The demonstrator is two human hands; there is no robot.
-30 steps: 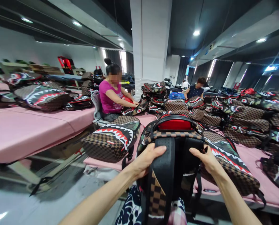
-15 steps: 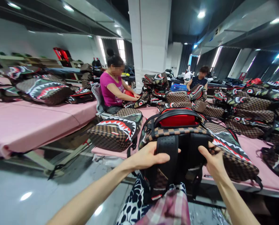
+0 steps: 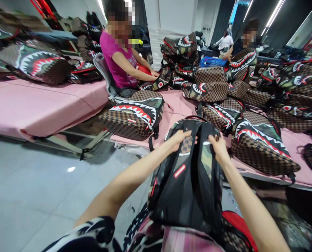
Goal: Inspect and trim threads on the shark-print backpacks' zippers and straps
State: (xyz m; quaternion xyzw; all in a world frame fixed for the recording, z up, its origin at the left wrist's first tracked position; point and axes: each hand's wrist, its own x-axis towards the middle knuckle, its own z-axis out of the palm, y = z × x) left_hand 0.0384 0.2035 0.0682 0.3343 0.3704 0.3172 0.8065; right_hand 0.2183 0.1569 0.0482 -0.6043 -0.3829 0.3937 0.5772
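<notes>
A black backpack rests on my lap and leans against the pink table's edge, its back panel and two shoulder straps facing up. My left hand grips the left strap near its top, thumb over it. With fingers curled round its edge, my right hand holds the right strap. Checkered and camouflage patches show on the straps, and a small red label sits below my left hand. Part of a red-lined opening shows at the lower right of the backpack.
Shark-mouth backpacks lie on the pink table, one to the left, one to the right, with piles behind. A person in magenta sits at the left; another is behind a blue basket. A second pink table stands left.
The backpack has tipped so its back panel faces up, and its red opening has left the top. Both hands stay on the straps. The view has tilted down.
</notes>
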